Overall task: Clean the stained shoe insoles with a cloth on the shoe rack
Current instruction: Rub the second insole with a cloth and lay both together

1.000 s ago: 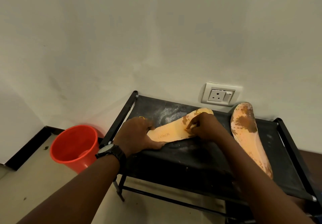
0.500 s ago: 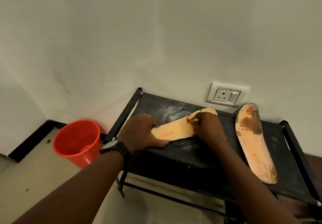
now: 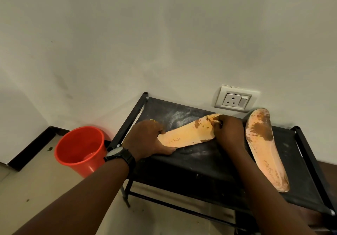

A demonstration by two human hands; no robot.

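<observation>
Left insole and right insole each read FASHION.

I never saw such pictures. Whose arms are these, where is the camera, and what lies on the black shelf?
No machine: these are a person's bare arms, seen by a camera on that person's head, looking down. The shelf is a shoe rack. The left hand, a watch on its wrist, grips the heel end of an orange insole. The right hand curls its fingers at the insole's stained front end; whether they hold a cloth I cannot tell. A second insole, heavily stained, lies to the right, untouched. A red bucket stands on the floor at the left; a wall socket is above.
</observation>
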